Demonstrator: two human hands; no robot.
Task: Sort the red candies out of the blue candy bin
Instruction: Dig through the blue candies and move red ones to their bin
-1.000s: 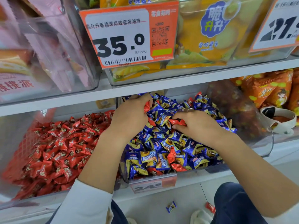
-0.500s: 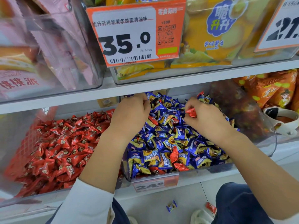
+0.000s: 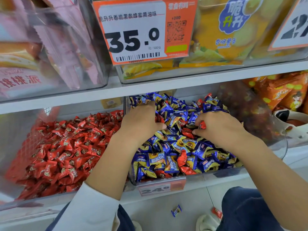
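Observation:
The clear blue candy bin (image 3: 221, 174) holds a heap of blue candies (image 3: 175, 114) with stray red candies (image 3: 182, 157) mixed in. My left hand (image 3: 141, 121) lies palm down on the heap at the bin's left side, fingers curled into it; a red wrapper (image 3: 159, 120) peeks from under the palm. On the right, my right hand (image 3: 220, 129) pinches a red candy (image 3: 202, 125) at its fingertips. Its thumb is beside another red candy (image 3: 187, 132). The bin of red candies (image 3: 66, 150) stands just left.
A white scoop (image 3: 293, 125) lies in the bin to the right. The upper shelf (image 3: 166, 84) with a 35.0 price tag (image 3: 133, 35) hangs close above. One blue candy (image 3: 176, 210) and one red candy (image 3: 216, 212) lie on the floor by my knees.
My right hand picked a red candy out of the heap, lifted it, and has now come back down to the pile still pinching it. My left hand stayed at the bin's left side.

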